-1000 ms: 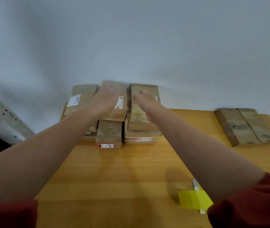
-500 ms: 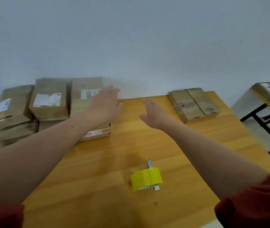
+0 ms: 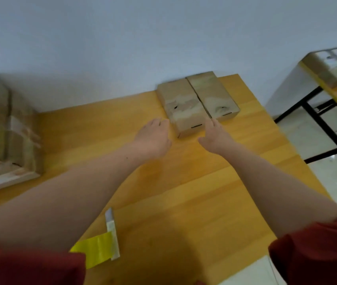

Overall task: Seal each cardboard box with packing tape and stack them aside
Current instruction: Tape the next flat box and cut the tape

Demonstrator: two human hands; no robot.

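Cardboard box point(image 3: 184, 110) lies flat at the far right of the wooden table point(image 3: 184, 192), touching a second box point(image 3: 215, 97) by the wall. The left hand point(image 3: 153, 138) hovers just beside its left edge, fingers loosely curled, holding nothing. The right hand point(image 3: 215, 136) reaches its near right corner, fingers extended, empty. The yellow tape roll point(image 3: 93, 249) sits near the person; stacked boxes point(image 3: 5, 130) stand far left.

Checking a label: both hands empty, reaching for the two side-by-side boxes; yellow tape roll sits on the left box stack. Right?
One error: the head view shows the yellow tape roll lying on the table by the left forearm, not on the box stack. Otherwise yes: left hand and right hand are empty, reaching for the two boxes.
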